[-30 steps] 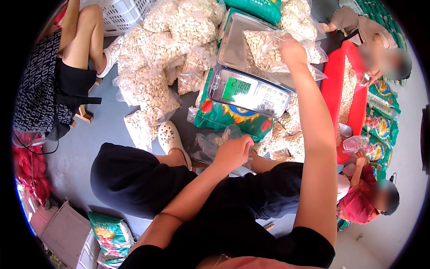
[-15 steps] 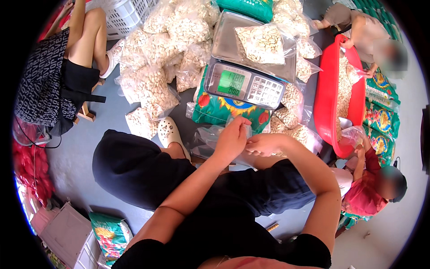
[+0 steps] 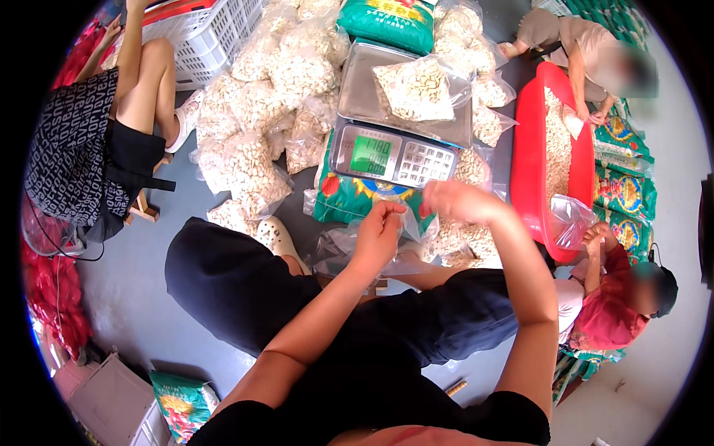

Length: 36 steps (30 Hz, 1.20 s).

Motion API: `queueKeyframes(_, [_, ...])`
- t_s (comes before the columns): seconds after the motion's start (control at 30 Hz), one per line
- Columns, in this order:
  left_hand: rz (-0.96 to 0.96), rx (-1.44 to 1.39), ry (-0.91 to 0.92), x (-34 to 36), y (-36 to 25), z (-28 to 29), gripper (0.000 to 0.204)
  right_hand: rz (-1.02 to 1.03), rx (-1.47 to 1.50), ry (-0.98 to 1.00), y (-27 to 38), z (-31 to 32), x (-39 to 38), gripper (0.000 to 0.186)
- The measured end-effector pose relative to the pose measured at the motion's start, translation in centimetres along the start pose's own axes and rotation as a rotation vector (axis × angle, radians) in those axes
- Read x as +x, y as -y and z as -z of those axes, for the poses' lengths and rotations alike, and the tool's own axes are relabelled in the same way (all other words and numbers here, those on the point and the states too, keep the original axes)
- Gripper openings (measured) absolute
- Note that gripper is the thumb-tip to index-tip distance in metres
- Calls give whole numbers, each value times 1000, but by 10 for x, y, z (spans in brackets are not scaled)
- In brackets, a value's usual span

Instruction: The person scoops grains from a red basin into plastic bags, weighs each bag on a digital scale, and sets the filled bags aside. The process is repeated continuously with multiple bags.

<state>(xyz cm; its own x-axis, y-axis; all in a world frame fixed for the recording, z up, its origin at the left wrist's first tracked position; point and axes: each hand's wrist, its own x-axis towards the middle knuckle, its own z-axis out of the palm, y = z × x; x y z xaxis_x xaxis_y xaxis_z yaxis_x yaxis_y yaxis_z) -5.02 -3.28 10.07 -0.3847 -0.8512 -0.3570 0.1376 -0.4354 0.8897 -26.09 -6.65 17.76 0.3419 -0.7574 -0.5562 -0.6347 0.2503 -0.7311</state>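
Note:
My left hand [image 3: 378, 238] is closed in a pinch at the top of a clear plastic bag [image 3: 338, 253] that hangs between my knees. Apart from it, my right hand [image 3: 462, 202] is raised in front of the scale, its fingers smeared by motion. The digital scale [image 3: 394, 153] has a lit green display and a metal pan. A knotted-looking clear bag of pale, flat beans or kernels [image 3: 415, 89] lies on that pan. Under the scale's front is a green printed sack [image 3: 342, 199].
Filled bags [image 3: 245, 152] are heaped left of the scale, with more on its right. A red tub [image 3: 529, 156] of loose kernels stands at right, where two people hold clear bags. Another person sits at far left by a white crate [image 3: 216, 37]. My shoe [image 3: 279, 241] is near the heap.
My right hand has parted from the left and moved up and right toward the scale. My left hand stays at the plastic bag. The view has shifted slightly.

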Motion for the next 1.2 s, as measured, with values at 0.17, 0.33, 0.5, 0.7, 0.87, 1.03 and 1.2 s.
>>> queueKeyframes(0.17, [76, 84, 123, -3, 5, -9, 17, -23, -524, -788, 28, 93, 59, 31])
queueKeyframes(0.33, [80, 82, 167, 2, 11, -13, 16, -396, -827, -651, 49, 133, 106, 34])
queueKeyframes(0.5, [24, 149, 194, 3, 21, -14, 17, -259, -738, -670, 27, 148, 118, 39])
queueKeyframes(0.7, [-49, 200, 232, -8, -2, -13, 16, -211, 417, -575, 48, 138, 62, 34])
queueKeyframes(0.87, [-5, 118, 165, -8, 8, -9, 16, -251, 796, -232, 50, 92, 26, 31])
queueKeyframes(1.03, [-76, 111, 152, -6, 19, -10, 16, -267, 910, -145, 39, 54, 12, 26])
queueKeyframes(1.2, [-85, 73, 146, -7, 30, -13, 16, -155, 907, -192, 36, 63, 8, 24])
